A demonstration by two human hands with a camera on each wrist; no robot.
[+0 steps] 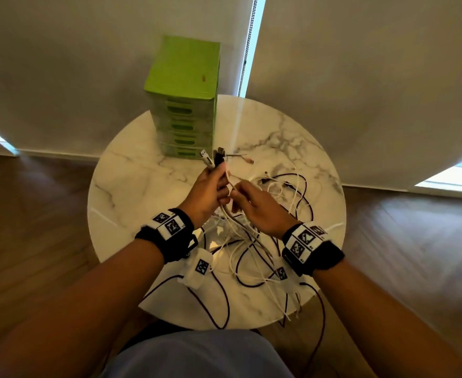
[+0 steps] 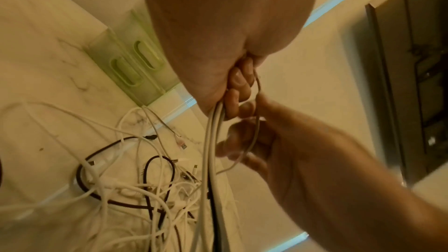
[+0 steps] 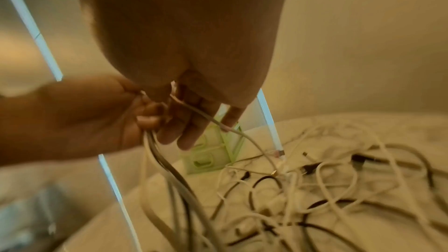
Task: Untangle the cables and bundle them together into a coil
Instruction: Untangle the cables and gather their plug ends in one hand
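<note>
your left hand (image 1: 207, 190) is clamped around a bunch of cables (image 1: 225, 214), plug ends (image 1: 213, 158) poking up above the fist. your right hand (image 1: 254, 205) pinches one thin pale cable (image 3: 206, 117) just beside it — the rest sprawl tangled over the marble worktop (image 1: 131, 175), near the green drawer unit (image 1: 184, 99).

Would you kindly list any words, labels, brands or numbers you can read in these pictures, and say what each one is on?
No readable words, brands or numbers.
Wristbands: black-and-white square code markers only; tiny marks beside them too small to read.
White tags under the wrists: the same kind of marker, no letters.
Green drawer unit: no label visible.
</note>
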